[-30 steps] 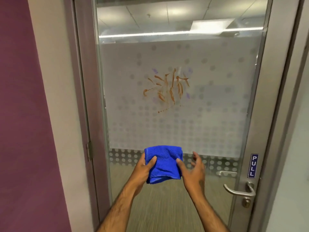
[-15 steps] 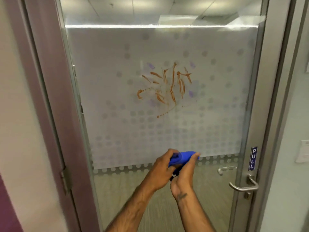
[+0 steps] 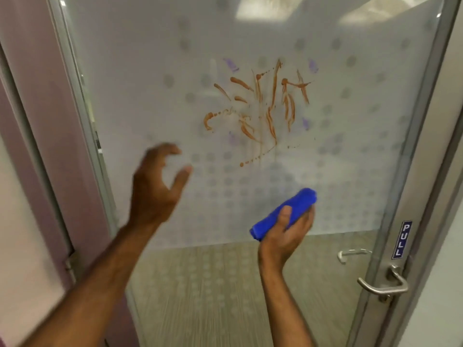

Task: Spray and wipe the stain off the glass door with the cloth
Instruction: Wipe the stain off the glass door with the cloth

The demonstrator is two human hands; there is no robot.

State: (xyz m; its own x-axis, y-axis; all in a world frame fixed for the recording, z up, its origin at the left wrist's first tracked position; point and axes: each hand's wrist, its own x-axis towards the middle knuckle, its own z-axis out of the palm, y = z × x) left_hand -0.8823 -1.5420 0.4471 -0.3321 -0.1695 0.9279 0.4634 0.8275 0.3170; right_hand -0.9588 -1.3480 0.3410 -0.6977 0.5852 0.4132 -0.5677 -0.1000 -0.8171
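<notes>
An orange-brown stain (image 3: 260, 113) of streaks and drips marks the frosted, dotted glass door (image 3: 140, 78) at its middle. My right hand (image 3: 288, 231) grips a folded blue cloth (image 3: 290, 209), held below and a little right of the stain, close to the glass. My left hand (image 3: 155, 189) is raised at the lower left of the stain with its fingers spread and nothing in it; it is blurred. No spray bottle is in view.
A metal lever handle (image 3: 383, 286) and a blue PULL sign (image 3: 402, 240) sit on the door's right frame. The grey door frame (image 3: 75, 101) and a purple wall (image 3: 27, 71) stand at the left. Through the lower clear glass I see a carpeted floor (image 3: 213, 296).
The view has moved closer to the door. My hands have separated: the left let go of the cloth and rose to the left, while the right lifted the folded cloth toward the stain.
</notes>
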